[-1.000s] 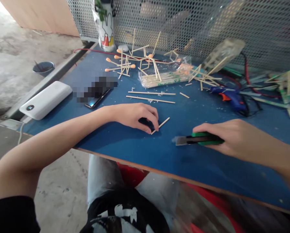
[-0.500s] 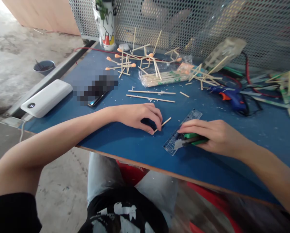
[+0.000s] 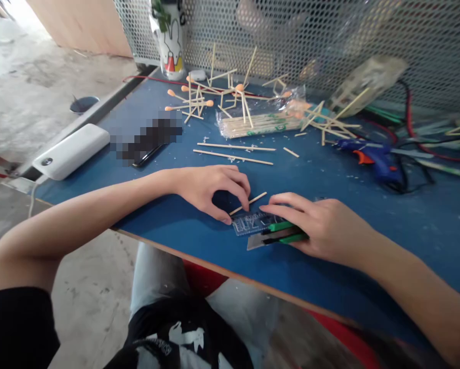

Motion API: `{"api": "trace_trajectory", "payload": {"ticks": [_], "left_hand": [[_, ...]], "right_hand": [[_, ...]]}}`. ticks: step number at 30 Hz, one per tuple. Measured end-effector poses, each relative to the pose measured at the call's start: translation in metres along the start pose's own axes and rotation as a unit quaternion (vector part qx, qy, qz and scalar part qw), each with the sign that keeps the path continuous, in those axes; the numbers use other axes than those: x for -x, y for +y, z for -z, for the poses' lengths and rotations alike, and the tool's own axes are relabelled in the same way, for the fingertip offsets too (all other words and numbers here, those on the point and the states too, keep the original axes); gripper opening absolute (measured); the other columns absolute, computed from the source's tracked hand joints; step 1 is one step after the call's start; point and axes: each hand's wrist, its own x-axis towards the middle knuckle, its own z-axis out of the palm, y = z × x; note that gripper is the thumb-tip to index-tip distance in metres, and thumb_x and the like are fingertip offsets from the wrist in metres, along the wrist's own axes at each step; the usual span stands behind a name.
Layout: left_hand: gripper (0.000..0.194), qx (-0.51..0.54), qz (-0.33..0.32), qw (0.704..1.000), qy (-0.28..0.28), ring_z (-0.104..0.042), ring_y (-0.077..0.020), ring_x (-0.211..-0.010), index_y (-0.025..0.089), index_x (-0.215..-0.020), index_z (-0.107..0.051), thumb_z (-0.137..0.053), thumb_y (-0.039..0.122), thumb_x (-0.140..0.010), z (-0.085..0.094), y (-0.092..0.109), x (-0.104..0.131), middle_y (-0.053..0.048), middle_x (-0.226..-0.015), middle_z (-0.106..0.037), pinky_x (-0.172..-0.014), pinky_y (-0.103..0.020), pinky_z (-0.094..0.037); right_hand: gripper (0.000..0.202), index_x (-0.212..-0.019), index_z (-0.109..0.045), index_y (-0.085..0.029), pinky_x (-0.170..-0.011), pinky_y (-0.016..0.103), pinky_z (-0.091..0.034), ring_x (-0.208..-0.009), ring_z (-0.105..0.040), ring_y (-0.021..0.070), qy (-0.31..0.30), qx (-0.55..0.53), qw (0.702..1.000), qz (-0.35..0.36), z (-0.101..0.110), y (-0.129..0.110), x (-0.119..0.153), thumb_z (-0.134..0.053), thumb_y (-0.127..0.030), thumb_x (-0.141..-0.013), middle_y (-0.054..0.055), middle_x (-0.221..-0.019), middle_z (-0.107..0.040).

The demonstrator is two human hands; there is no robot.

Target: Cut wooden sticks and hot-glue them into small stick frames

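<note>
A clear ruler (image 3: 248, 223) lies on the blue table between my hands, along the near side of a short wooden stick (image 3: 258, 198). My left hand (image 3: 218, 189) is curved with thumb and fingers apart, its fingertips down at the stick and the ruler's left end. In my right hand (image 3: 314, 220) is a green and black utility knife (image 3: 279, 234), its blade pointing left over the table in front of the ruler. The index and middle fingers of that hand reach to the ruler's far edge.
Two long sticks (image 3: 235, 156) lie beyond my hands. Farther back are a bag of sticks (image 3: 260, 125) and stick frames (image 3: 195, 102). A blue glue gun (image 3: 379, 159) is at right, a white power bank (image 3: 74, 151) and a blurred dark object (image 3: 153, 141) at left.
The ruler has swung from a slant to nearly sideways and moved left, beside the short stick. My right hand has come left with the knife. My left thumb has spread away from the fingers.
</note>
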Motion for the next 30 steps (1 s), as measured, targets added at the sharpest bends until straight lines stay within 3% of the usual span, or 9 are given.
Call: {"api": "trace_trajectory", "payload": {"ticks": [8, 12, 15, 17, 19, 21, 23, 25, 30], "left_hand": [[0.033, 0.012, 0.002, 1.000, 0.023, -0.072, -0.0277, -0.122, 0.026, -0.122, -0.084, -0.083, 0.043, -0.094, -0.005, -0.003, -0.001, -0.014, -0.127, -0.077, -0.114, -0.040, -0.054], [0.033, -0.028, 0.007, 0.999, 0.040, -0.074, -0.0252, -0.117, 0.024, -0.123, -0.083, -0.082, 0.043, -0.096, -0.005, 0.000, -0.005, -0.014, -0.124, -0.076, -0.107, -0.035, -0.057], [0.033, -0.080, 0.023, 0.993, 0.085, -0.075, -0.0259, -0.118, 0.022, -0.125, -0.081, -0.080, 0.041, -0.098, -0.008, 0.010, -0.018, -0.015, -0.129, -0.075, -0.106, -0.036, -0.058], [0.039, -0.080, 0.029, 0.990, 0.115, -0.073, -0.0274, -0.125, 0.020, -0.132, -0.077, -0.076, 0.044, -0.101, -0.013, 0.019, -0.030, -0.017, -0.136, -0.074, -0.108, -0.037, -0.057], [0.049, -0.035, 0.036, 0.990, 0.130, -0.076, -0.0248, -0.115, 0.018, -0.137, -0.072, -0.073, 0.052, -0.102, -0.017, 0.028, -0.043, -0.016, -0.135, -0.076, -0.096, -0.034, -0.060], [0.041, 0.009, 0.047, 0.992, 0.120, -0.078, -0.0199, -0.098, 0.017, -0.128, -0.072, -0.062, 0.051, -0.109, -0.019, 0.036, -0.052, -0.013, -0.119, -0.082, -0.085, -0.030, -0.059], [0.039, 0.011, 0.065, 0.990, 0.127, -0.077, -0.0166, -0.088, 0.017, -0.109, -0.075, -0.046, 0.043, -0.116, -0.017, 0.043, -0.054, -0.009, -0.098, -0.084, -0.083, -0.028, -0.056], [0.046, 0.017, 0.107, 0.985, 0.136, -0.075, -0.0138, -0.075, 0.017, -0.096, -0.075, -0.042, 0.042, -0.117, -0.012, 0.047, -0.051, -0.006, -0.083, -0.082, -0.077, -0.026, -0.054], [0.052, -0.077, 0.187, 0.977, 0.071, -0.063, -0.0127, -0.058, 0.019, -0.068, -0.073, -0.059, 0.052, -0.106, 0.001, 0.044, -0.037, -0.004, -0.065, -0.073, -0.058, -0.028, -0.039]], "right_hand": [[0.023, -0.108, -0.071, -0.017, -0.069, 0.030, -0.056, -0.077, -0.077, 0.0175, 0.086, 0.037, 0.994, 0.054, 0.025, 0.006, 0.006, -0.054, -0.005, -0.098, 0.007, -0.101, -0.084], [0.019, -0.106, -0.071, -0.024, -0.068, 0.027, -0.057, -0.073, -0.078, 0.0162, 0.269, 0.031, 0.962, -0.036, 0.029, 0.004, 0.007, -0.069, -0.010, -0.094, 0.001, -0.090, -0.082], [0.010, -0.090, -0.068, -0.028, -0.058, 0.032, -0.056, -0.057, -0.069, 0.0176, 0.465, -0.048, 0.862, -0.196, 0.027, -0.007, -0.001, -0.076, -0.022, -0.091, -0.004, -0.068, -0.069], [0.016, -0.083, -0.059, -0.029, -0.049, 0.034, -0.050, -0.047, -0.059, 0.0162, 0.557, -0.221, 0.740, -0.304, 0.026, -0.016, -0.011, -0.073, -0.030, -0.090, -0.006, -0.063, -0.059], [0.026, -0.079, -0.054, -0.027, -0.040, 0.031, -0.038, -0.040, -0.048, 0.0104, 0.567, -0.372, 0.646, -0.350, 0.026, -0.021, -0.021, -0.079, -0.030, -0.081, -0.005, -0.077, -0.066], [0.033, -0.078, -0.054, -0.025, -0.037, 0.029, -0.028, -0.038, -0.040, 0.0058, 0.510, -0.468, 0.618, -0.372, 0.026, -0.020, -0.026, -0.086, -0.032, -0.077, -0.003, -0.091, -0.071], [0.033, -0.080, -0.058, -0.025, -0.037, 0.029, -0.024, -0.039, -0.034, 0.0037, 0.460, -0.505, 0.618, -0.390, 0.027, -0.012, -0.024, -0.086, -0.042, -0.083, 0.001, -0.098, -0.072], [0.031, -0.088, -0.062, -0.026, -0.039, 0.030, -0.025, -0.042, -0.032, 0.0042, 0.443, -0.476, 0.651, -0.393, 0.028, -0.001, -0.016, -0.078, -0.052, -0.092, 0.005, -0.106, -0.074], [0.039, -0.125, -0.070, -0.031, -0.054, 0.036, -0.048, -0.062, -0.062, 0.0175, 0.270, -0.282, 0.873, -0.293, 0.031, 0.016, 0.001, -0.074, -0.054, -0.094, 0.011, -0.117, -0.078]]}}
